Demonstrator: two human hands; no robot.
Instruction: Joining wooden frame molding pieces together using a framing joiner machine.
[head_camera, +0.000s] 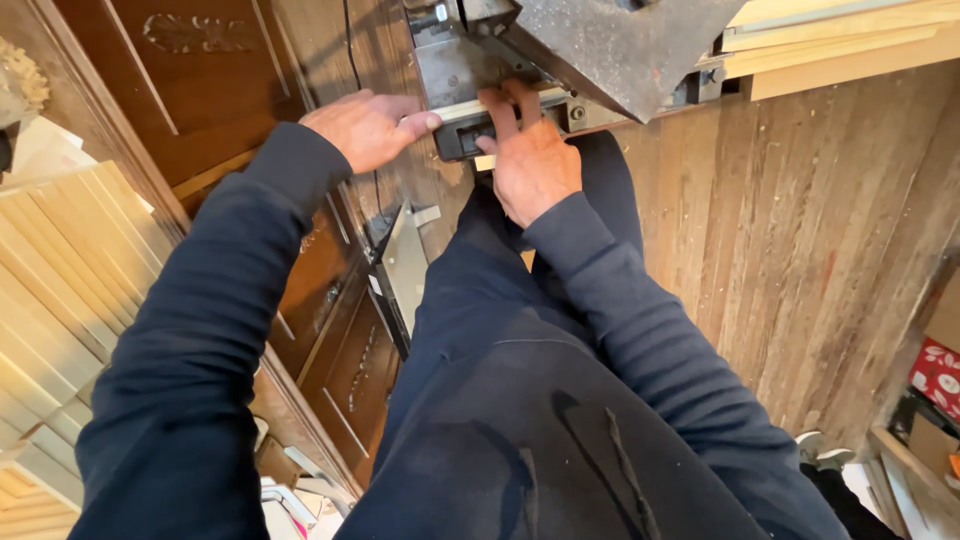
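Head view, looking straight down past dark trousers to a worn plank floor (800, 230).

Left hand (365, 128) sits at about 11 o'clock from the frame's centre, palm down, fingers held together and curled, thumb stretched toward 3 o'clock so its tip presses the end of a pale wood strip (462, 108). Right hand (530, 155) lies at 12 o'clock, fingers pressed side by side and flat on top of the strip, pinning it against the grey metal machine (600, 50). The strip lies crosswise on the machine's front ledge, between the two hands; part of it runs under the right fingers.

More pale strips (830, 45) are stacked at 1 to 2 o'clock behind the machine. A pile of light boards (60, 290) sits at 9 o'clock, a dark carved wooden panel (200, 80) at 10 o'clock.

Risks, as judged from here:
- Right fingertips rest very near the machine's angled metal hood; if a blade or clamp works there, a slip of the strip would carry them in. The working part is hidden, so this may be overstated.
- The thumb alone braces one end; uneven pressure could let the strip skew.
- Sawdust on the ledge and floor could make both grip and footing slide.
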